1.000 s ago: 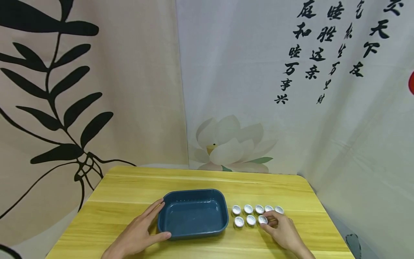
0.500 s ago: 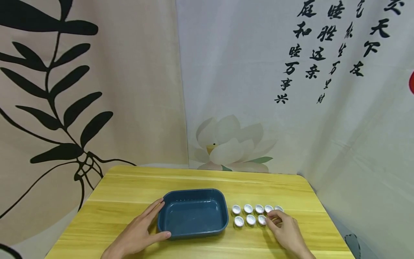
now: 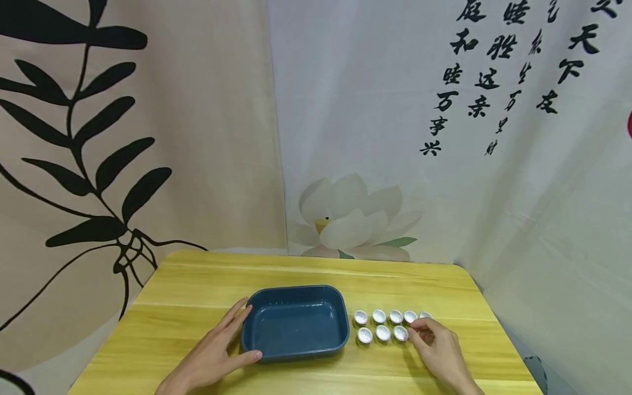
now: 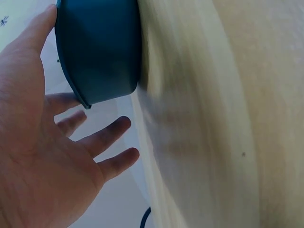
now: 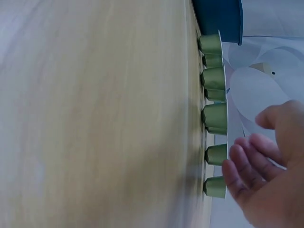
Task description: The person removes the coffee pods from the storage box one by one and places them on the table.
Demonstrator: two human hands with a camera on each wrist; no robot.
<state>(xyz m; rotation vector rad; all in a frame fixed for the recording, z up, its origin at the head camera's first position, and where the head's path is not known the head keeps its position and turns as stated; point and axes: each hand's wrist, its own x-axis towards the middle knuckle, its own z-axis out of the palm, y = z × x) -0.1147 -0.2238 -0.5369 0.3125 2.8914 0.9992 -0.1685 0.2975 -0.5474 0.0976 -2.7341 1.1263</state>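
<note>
A dark blue rectangular dish (image 3: 296,328) sits mid-table with nothing in it. My left hand (image 3: 209,351) is spread at its left end, a fingertip and the thumb touching the rim. In the left wrist view the other fingers (image 4: 107,137) extend past the dish wall. Several coffee capsules stand in two rows right of the dish, silver lids up; the front row includes a capsule (image 3: 382,333) and the back row another (image 3: 378,316). Their green sides show on a capsule (image 5: 213,116) in the right wrist view. My right hand (image 3: 441,351) hovers beside the rows' right end, fingers relaxed, holding nothing.
The yellow wood-grain table (image 3: 212,285) has rounded far corners. Behind it hang cloths, one with a black plant print (image 3: 99,170) and one with a lotus (image 3: 350,219) and black brush lettering. A dark curved cable-like thing (image 3: 17,381) shows at the lower left.
My right hand has let go of the front row's right-end capsule and drawn slightly right, its thumb and fingers now apart from it. My left hand and the dish stay put.
</note>
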